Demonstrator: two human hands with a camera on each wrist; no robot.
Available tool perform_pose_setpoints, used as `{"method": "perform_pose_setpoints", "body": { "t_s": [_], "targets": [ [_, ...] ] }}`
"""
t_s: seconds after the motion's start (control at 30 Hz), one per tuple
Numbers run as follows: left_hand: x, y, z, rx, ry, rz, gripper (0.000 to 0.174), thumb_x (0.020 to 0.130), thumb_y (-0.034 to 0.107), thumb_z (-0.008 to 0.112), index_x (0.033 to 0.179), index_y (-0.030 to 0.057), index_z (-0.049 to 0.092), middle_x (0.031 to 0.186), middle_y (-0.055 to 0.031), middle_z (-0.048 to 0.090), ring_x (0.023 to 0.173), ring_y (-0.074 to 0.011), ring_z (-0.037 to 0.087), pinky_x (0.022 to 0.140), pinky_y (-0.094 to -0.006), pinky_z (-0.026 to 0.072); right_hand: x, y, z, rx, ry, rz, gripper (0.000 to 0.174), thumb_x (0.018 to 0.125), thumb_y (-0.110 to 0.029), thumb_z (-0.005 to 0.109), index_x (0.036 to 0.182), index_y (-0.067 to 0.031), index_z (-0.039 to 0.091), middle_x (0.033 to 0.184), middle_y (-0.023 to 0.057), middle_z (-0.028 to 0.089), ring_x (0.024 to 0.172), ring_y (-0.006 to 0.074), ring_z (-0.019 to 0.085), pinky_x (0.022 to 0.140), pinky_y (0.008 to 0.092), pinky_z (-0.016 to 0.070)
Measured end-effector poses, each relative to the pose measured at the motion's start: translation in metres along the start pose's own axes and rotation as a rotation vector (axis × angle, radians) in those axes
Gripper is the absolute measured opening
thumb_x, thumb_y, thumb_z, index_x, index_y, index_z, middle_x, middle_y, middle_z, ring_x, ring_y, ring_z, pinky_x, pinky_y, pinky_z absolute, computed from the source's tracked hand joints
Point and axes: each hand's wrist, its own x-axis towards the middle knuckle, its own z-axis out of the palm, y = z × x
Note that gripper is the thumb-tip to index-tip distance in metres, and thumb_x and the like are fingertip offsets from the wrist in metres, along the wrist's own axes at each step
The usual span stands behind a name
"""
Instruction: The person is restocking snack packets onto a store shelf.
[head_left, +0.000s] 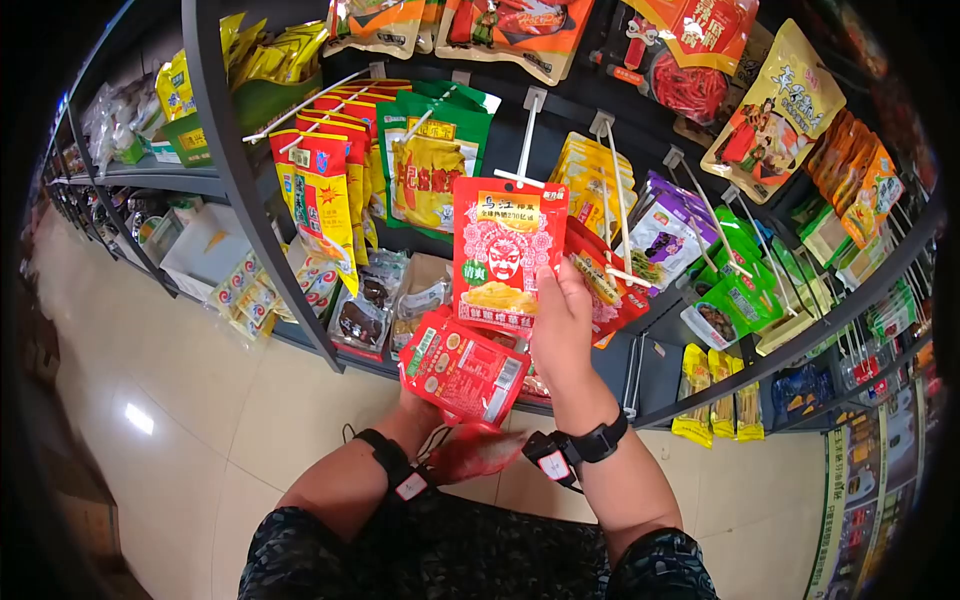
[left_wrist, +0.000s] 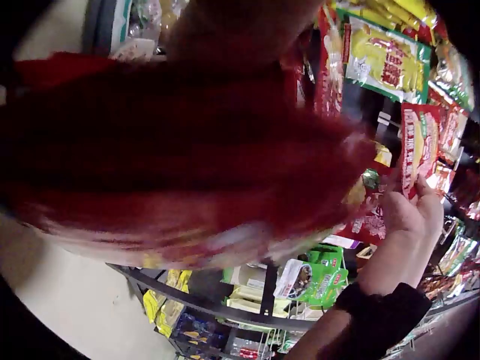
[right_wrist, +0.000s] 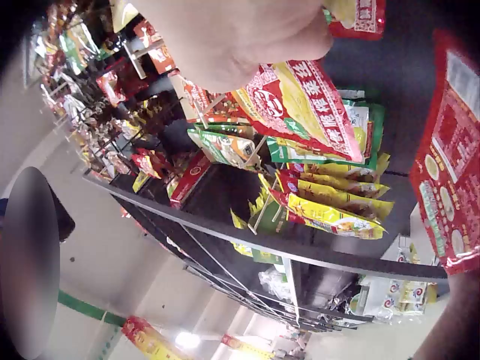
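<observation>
My right hand [head_left: 565,325] pinches a red pickle packet [head_left: 505,250] by its right edge, thumb across the front. The packet stands upright with its printed face toward me, and its top overlaps the end of a white display hook [head_left: 530,130]. Lower down, my left hand [head_left: 412,412] holds red packets [head_left: 465,368] of the same look, the top one showing its printed back and barcode; these packets hide most of its fingers. Close to the camera, blurred red packets [left_wrist: 187,172] fill much of the left wrist view. More red packets [head_left: 605,285] hang just right of my right hand.
Green packets [head_left: 435,155] and yellow-red packets [head_left: 320,190] hang at left; purple [head_left: 670,235] and green-white ones [head_left: 740,300] hang at right. A dark shelf post [head_left: 235,170] stands left. Hooks jut toward me. A blurred person [right_wrist: 30,262] stands at the right wrist view's edge.
</observation>
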Motion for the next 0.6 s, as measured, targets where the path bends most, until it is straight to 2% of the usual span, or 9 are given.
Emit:
{"method": "perform_pose_setpoints", "body": {
  "t_s": [0.17,0.3,0.37,0.4,0.43,0.5,0.53,0.57,0.6],
  "targets": [
    [0.002,0.001,0.014,0.038,-0.047,0.113,0.060,0.097,0.049,0.038,0.138,0.0064,0.045,0.134,-0.0170,0.055,0.117,-0.0320,0.059,0.097,-0.0479,0.0505,-0.002,0.009,-0.001,0.110,0.090,0.042,0.026,0.103,-0.012,0.040,0.118,0.0018,0.055,0.105,0.0060,0.065,0.093,0.0082,0.058,0.085,0.0269,0.0472],
    [0.005,0.007,0.016,-0.028,-0.105,0.086,0.048,0.099,0.037,0.046,0.139,0.0106,0.044,0.133,-0.0145,0.056,0.115,-0.0306,0.060,0.094,-0.0488,0.0529,0.003,0.009,-0.005,0.095,0.112,0.071,0.024,0.102,-0.012,0.042,0.115,0.0029,0.056,0.098,0.0072,0.066,0.085,0.0104,0.059,0.078,0.0293,0.0489],
    [0.008,0.005,-0.005,-0.057,-0.030,0.068,0.048,0.099,0.038,0.047,0.138,0.0098,0.045,0.133,-0.0144,0.056,0.114,-0.0304,0.061,0.093,-0.0487,0.0534,0.012,0.019,-0.011,-0.297,0.084,-0.108,0.023,0.100,-0.013,0.045,0.110,0.0039,0.056,0.093,0.0097,0.065,0.077,0.0140,0.059,0.071,0.0339,0.0492],
    [0.008,0.006,-0.011,-0.008,-0.031,0.083,0.048,0.099,0.039,0.046,0.137,0.0095,0.046,0.133,-0.0143,0.057,0.113,-0.0305,0.062,0.093,-0.0487,0.0536,0.015,0.018,-0.016,-0.377,0.041,0.024,0.029,0.097,-0.021,0.051,0.106,0.0059,0.056,0.091,0.0154,0.064,0.075,0.0225,0.062,0.071,0.0381,0.0497],
    [0.008,0.008,-0.015,0.043,-0.034,0.100,0.048,0.099,0.040,0.046,0.136,0.0092,0.047,0.133,-0.0142,0.057,0.112,-0.0306,0.062,0.092,-0.0486,0.0538,0.010,0.016,-0.021,-0.374,0.040,0.033,0.029,0.097,-0.021,0.051,0.106,0.0059,0.056,0.091,0.0154,0.064,0.075,0.0225,0.062,0.071,0.0381,0.0497],
    [0.008,0.010,-0.004,0.050,-0.040,0.114,0.049,0.099,0.043,0.043,0.135,0.0091,0.048,0.133,-0.0146,0.056,0.111,-0.0305,0.063,0.093,-0.0485,0.0536,-0.002,0.001,-0.021,-0.983,-0.260,0.261,0.040,0.093,-0.031,0.058,0.106,0.0067,0.056,0.092,0.0201,0.065,0.078,0.0315,0.064,0.075,0.0394,0.0505],
    [0.008,0.012,-0.001,0.055,-0.059,0.094,0.049,0.100,0.043,0.041,0.134,0.0092,0.049,0.133,-0.0148,0.056,0.112,-0.0305,0.062,0.093,-0.0487,0.0534,-0.009,-0.003,-0.018,-1.199,-0.407,0.336,0.060,0.085,-0.042,0.069,0.126,-0.0015,0.053,0.112,0.0240,0.062,0.109,0.0343,0.060,0.094,0.0405,0.0455],
    [0.008,0.013,0.001,0.061,-0.078,0.071,0.050,0.100,0.044,0.040,0.134,0.0093,0.049,0.133,-0.0151,0.056,0.112,-0.0305,0.062,0.093,-0.0488,0.0533,-0.020,0.000,-0.017,-1.200,-0.413,0.333,0.060,0.085,-0.042,0.069,0.126,-0.0015,0.053,0.112,0.0240,0.062,0.109,0.0343,0.060,0.094,0.0405,0.0455],
    [0.006,0.012,0.008,0.058,-0.076,0.075,0.050,0.100,0.044,0.040,0.134,0.0093,0.049,0.133,-0.0151,0.056,0.112,-0.0305,0.062,0.093,-0.0488,0.0533,-0.034,0.005,-0.015,-1.229,-0.504,0.050,0.069,0.080,-0.043,0.072,0.132,-0.0036,0.049,0.121,0.0245,0.057,0.115,0.0370,0.054,0.097,0.0448,0.0422]
  ]
}}
